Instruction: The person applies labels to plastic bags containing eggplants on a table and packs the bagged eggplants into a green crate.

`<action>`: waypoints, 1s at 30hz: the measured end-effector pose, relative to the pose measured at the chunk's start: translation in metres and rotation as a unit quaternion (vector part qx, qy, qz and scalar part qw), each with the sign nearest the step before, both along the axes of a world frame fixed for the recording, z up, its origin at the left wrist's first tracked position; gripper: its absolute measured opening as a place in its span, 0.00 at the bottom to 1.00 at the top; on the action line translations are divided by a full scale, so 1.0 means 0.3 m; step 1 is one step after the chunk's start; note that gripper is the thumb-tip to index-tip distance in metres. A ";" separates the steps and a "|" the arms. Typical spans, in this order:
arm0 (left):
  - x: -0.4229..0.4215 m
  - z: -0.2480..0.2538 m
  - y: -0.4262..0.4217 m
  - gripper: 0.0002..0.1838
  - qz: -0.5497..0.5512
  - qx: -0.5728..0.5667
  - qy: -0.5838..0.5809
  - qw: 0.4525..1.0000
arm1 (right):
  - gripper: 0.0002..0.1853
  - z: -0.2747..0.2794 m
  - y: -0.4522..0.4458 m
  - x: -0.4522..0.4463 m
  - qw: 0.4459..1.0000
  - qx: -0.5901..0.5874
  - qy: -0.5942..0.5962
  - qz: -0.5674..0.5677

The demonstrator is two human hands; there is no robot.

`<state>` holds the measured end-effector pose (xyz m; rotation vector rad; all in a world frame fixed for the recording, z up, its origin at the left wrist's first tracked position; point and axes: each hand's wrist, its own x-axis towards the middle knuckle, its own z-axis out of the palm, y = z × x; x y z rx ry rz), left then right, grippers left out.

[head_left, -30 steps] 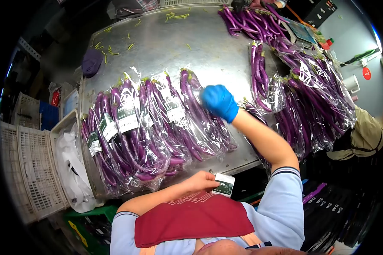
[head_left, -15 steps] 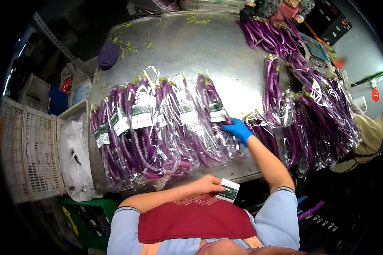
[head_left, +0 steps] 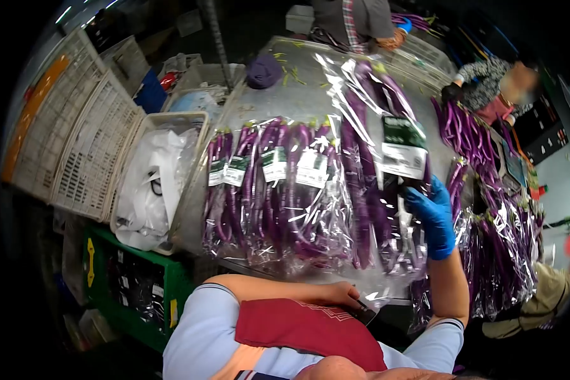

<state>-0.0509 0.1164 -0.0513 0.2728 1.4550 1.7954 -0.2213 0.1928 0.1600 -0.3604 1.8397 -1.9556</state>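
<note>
In a blue glove, my right hand [head_left: 434, 218] is closed on a clear bag of long purple eggplants [head_left: 377, 183], raised above the table, with a green and white label [head_left: 404, 147] on its front. Low against the red apron, my left hand [head_left: 343, 295] pinches a small stack of labels [head_left: 363, 310], seen nearly edge-on. To the left of the raised bag lies a row of bagged eggplants [head_left: 269, 190], each visible label facing up.
More eggplants [head_left: 497, 247] lie at the right. White crates [head_left: 92, 145] and a bin of plastic bags [head_left: 149, 183] stand left, above a green crate [head_left: 133, 288]. A purple cloth [head_left: 263, 71] lies on the metal table [head_left: 237, 107]. Two other people work across it.
My right hand has gripped the labelled bag at the row's right end and lifted it towards the camera. The view has swung, showing more of the left side. My left hand still holds the labels.
</note>
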 end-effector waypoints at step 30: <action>-0.007 0.099 0.091 0.11 -0.059 0.073 -0.263 0.960 | 0.26 -0.945 0.832 0.037 0.925 0.300 0.000 -0.232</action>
